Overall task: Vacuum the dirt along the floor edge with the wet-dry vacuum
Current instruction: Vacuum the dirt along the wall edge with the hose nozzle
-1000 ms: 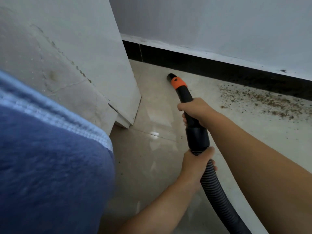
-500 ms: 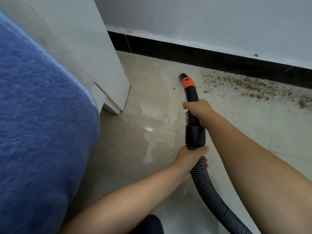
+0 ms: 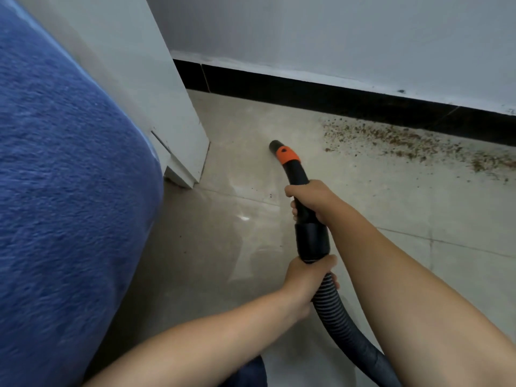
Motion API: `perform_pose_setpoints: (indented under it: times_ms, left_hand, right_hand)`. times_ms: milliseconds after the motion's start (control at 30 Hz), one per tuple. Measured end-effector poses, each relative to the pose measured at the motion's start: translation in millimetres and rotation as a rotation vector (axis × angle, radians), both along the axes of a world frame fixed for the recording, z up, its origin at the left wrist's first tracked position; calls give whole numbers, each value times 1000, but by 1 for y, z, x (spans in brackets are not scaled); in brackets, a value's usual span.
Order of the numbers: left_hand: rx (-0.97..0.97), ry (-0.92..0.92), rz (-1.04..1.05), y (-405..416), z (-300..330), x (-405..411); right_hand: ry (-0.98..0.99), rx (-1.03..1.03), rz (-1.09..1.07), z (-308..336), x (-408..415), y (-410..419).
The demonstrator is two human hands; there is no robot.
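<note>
Dirt [image 3: 413, 142] lies along the baseboard [image 3: 335, 99], right of the nozzle [image 3: 275, 146].

The black vacuum nozzle with the orange collar [image 3: 283, 153] has drawn back from the black skirting board [image 3: 307, 93] toward six o'clock, its mouth now on open beige floor tile [image 3: 245, 247], the scattered brown dirt [image 3: 413, 141] lying at its three o'clock.

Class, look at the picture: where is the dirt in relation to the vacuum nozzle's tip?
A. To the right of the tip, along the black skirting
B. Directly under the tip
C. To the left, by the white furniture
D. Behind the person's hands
A: the dirt lies in a band along the skirting, off to the right of the nozzle, whose tip sits on bare floor.
</note>
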State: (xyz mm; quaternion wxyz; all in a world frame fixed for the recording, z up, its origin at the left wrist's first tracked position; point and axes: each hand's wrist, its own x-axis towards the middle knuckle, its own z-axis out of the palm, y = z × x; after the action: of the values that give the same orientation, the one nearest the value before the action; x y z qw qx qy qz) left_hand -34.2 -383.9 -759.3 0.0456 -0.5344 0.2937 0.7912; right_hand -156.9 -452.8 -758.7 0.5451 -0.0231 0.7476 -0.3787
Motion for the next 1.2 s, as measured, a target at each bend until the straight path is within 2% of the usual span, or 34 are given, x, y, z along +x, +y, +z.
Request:
perform_pose_setpoints:
  times_ms: [133,333,500,633,700,800,933,1200]
  left_hand:
    - [-48,-9,-79,-23,-5,3]
    - [147,-12,-310,14,7,-1]
    - [-9,-155,-573,22,15,-27]
    - [-122,-237,-526,42,26,-42]
    - [-146,-245,-471,46,30,-46]
    - [-133,-227,-425,46,31,-49]
    - [-77,-183,-410,55,23,-43]
    - [-88,-76,-539,67,15,-87]
  right_hand:
    - [12,-35,-120,-4,-4,-10]
    - [0,30,-160,2,-8,49]
    - [6,0,-398,2,-35,87]
    - [54,10,-333,7,-45,98]
    - [-12,-20,-245,15,-45,102]
    - [-58,-50,-232,19,-44,104]
    - [49,23,-242,10,-36,107]
    - [126,68,-554,8,-83,146]
